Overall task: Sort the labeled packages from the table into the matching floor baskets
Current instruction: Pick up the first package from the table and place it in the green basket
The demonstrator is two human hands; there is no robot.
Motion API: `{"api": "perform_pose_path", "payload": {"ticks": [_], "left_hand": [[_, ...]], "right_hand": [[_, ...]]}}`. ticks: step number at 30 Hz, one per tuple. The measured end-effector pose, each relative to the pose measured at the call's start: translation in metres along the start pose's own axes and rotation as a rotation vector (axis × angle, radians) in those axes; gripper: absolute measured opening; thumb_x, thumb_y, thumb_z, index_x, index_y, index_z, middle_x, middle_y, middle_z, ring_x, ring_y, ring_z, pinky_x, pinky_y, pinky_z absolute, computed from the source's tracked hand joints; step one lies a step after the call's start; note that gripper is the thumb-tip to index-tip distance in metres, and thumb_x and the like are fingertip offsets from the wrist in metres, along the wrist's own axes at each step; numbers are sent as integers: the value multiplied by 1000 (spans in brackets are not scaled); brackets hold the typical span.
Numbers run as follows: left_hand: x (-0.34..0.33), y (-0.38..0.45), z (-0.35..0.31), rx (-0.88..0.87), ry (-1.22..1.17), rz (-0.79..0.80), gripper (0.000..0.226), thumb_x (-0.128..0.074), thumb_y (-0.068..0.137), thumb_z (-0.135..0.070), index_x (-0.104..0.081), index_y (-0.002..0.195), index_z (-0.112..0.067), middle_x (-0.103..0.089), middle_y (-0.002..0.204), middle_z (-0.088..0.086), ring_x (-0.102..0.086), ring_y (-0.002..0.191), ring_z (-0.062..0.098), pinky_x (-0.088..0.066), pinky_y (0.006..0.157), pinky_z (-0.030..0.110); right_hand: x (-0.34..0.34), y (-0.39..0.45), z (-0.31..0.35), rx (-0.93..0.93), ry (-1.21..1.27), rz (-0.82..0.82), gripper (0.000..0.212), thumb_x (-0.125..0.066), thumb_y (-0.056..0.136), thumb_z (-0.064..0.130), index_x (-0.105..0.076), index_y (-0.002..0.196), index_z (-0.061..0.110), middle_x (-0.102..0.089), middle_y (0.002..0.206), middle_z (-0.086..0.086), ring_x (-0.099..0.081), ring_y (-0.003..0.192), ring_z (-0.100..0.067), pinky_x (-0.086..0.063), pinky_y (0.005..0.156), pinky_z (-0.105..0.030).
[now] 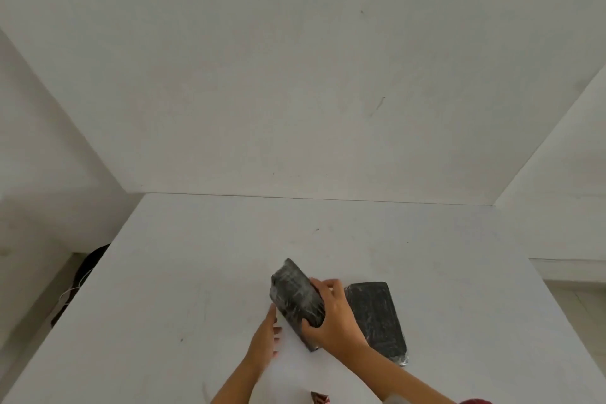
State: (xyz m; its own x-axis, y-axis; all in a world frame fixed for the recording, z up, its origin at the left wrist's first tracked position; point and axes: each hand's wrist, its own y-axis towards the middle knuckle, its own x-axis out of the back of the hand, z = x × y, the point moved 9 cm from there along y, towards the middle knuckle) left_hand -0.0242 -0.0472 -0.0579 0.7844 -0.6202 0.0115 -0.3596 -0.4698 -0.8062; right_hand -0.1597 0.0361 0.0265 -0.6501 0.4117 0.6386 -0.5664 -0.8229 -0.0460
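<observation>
Two black plastic-wrapped packages are on the white table (196, 272). My right hand (334, 318) grips the nearer package (293, 295) by its right side and holds it tilted up on its long edge. My left hand (265, 336) is open, its fingertips close to the package's lower left edge; whether they touch it is unclear. The second package (380, 315) lies flat just right of my right hand. No label shows on either package.
A dark round object (90, 267), perhaps a basket, shows on the floor past the table's left edge, with a white cord beside it. A small red-patterned thing (319, 398) lies at the table's near edge. White walls close in behind and on both sides.
</observation>
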Motion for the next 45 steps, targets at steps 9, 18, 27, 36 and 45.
{"api": "perform_pose_path", "payload": {"ticks": [9, 18, 27, 36, 45], "left_hand": [[54, 2, 23, -55, -202, -205, 71, -21, 97, -54, -47, 133, 2, -55, 131, 23, -49, 123, 38, -34, 108, 46], [44, -9, 22, -94, -67, -123, 35, -44, 97, -34, -62, 108, -6, -64, 108, 16, -61, 89, 25, -48, 72, 31], [46, -11, 11, -150, 51, -91, 39, -52, 88, 6, -50, 126, -3, -60, 115, 19, -59, 100, 30, -53, 79, 36], [38, -12, -33, -357, 314, -138, 31, -58, 86, 5, -61, 115, -6, -65, 117, 14, -60, 110, 28, -51, 92, 35], [-2, -12, -56, -461, 450, 120, 31, -62, 86, 0, -63, 116, -8, -68, 113, 7, -62, 109, 21, -51, 94, 29]], "right_hand": [[-62, -57, -4, 573, -584, 270, 73, -72, 79, 7, -36, 138, 31, -53, 128, -1, -56, 113, -21, -50, 100, -32], [-41, -44, -29, 269, -420, 198, 51, -38, 93, 51, -38, 141, 34, -36, 149, 9, -34, 137, -9, -31, 118, -37], [-37, 11, -38, -58, -509, 360, 68, -45, 95, 53, -21, 152, 25, -37, 153, -8, -32, 141, -27, -22, 118, -45], [-68, -29, -58, -449, 59, 528, 71, -67, 80, 57, -51, 130, 10, -63, 114, -7, -61, 83, -11, -53, 84, -31], [-55, -28, -68, -540, 386, 405, 62, -82, 72, 40, -51, 121, 21, -61, 119, -9, -63, 103, -21, -61, 80, -35]]}}
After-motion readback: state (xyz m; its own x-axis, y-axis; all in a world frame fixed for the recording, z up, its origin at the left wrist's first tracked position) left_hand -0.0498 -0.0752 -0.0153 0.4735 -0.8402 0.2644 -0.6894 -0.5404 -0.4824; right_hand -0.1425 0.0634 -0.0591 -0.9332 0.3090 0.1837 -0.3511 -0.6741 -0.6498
